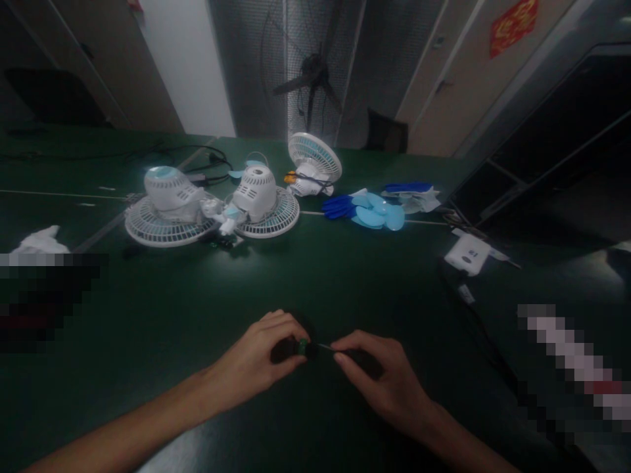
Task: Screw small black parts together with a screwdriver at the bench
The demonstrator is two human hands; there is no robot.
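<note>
Between thumb and fingers of my left hand [266, 348] is a small green and black part [302, 346], its exact kind too dark to make out. Opposite it, my right hand [389, 378] pinches a screwdriver [324, 347] with a thin metal shaft; its dark handle is mostly hidden in the palm. The shaft points left, and its tip is at or very near the small part; whether they touch I cannot tell. Both hands are above the dark green table [246, 282], close to its near side.
Two white fan heads [170, 213] [266, 210] lie grille down at the back left, a third fan [315, 161] behind them. Blue gloves [339, 207] and light blue fan blades [377, 213] lie right of centre. A white box [468, 254] with a dark cable is further right.
</note>
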